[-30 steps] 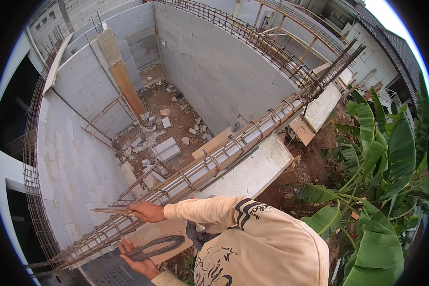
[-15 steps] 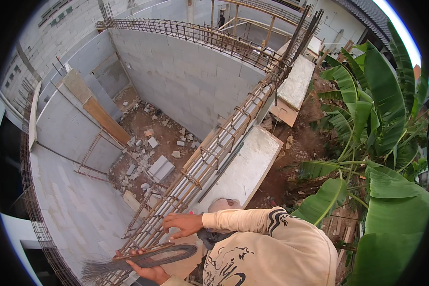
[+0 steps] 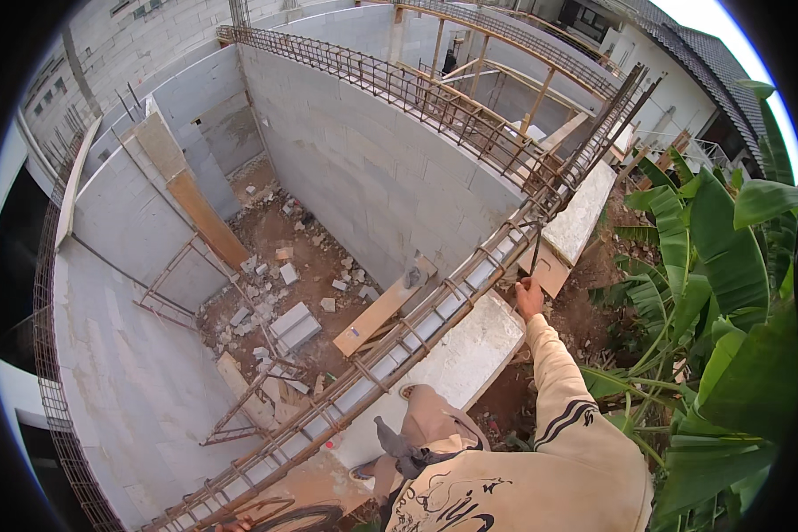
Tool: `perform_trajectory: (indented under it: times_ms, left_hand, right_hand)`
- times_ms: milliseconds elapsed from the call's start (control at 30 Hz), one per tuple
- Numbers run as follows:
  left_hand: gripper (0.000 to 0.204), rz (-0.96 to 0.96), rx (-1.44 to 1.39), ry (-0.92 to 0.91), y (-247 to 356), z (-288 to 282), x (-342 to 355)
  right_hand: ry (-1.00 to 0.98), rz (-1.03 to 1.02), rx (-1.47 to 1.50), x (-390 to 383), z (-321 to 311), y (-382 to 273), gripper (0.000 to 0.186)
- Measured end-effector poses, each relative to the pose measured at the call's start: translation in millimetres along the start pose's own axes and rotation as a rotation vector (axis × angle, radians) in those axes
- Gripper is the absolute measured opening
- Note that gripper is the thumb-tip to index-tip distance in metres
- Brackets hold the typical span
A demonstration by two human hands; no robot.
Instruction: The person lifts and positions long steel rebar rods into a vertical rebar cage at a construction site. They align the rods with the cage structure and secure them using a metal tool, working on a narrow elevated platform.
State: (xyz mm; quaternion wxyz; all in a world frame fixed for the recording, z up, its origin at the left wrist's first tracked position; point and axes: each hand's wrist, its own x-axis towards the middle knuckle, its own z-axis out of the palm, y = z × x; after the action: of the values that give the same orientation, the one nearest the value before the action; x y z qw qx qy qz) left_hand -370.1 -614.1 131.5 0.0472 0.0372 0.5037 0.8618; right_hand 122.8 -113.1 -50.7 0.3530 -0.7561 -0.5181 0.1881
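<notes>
My right hand is stretched far forward, its fingers closed round the lower end of a thin dark metal rod. The rod stands upright against the corner of the rebar cage; whether it is a tool or a loose bar, I cannot tell. At the bottom edge only part of my left hand shows, beside the cage. It holds a looped bundle of dark tie wire, mostly cut off by the picture's edge.
The cage runs along a pale block wall top. A whitish ledge lies beside it, with my leg over it. Left, a deep room holds rubble, blocks and a wooden plank. Banana plants crowd the right; upright bars rise at the far corner.
My right hand has left the wire bundle, reached far forward and right, and taken hold of the dark rod. My left hand and the wire have dropped toward the bottom edge. The view has shifted.
</notes>
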Motion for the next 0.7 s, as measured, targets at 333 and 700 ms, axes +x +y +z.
perform_trajectory:
  times_ms: [333, 700]
  left_hand:
    - [0.025, 0.069, 0.194, 0.44, -2, 8, -96]
    - [0.024, -0.038, 0.345, 0.362, 3, 31, -101]
  right_hand:
    - [-0.029, 0.263, -0.188, 218, 41, 190, 0.059]
    - [-0.091, -0.011, -0.4, 206, 39, 140, 0.03]
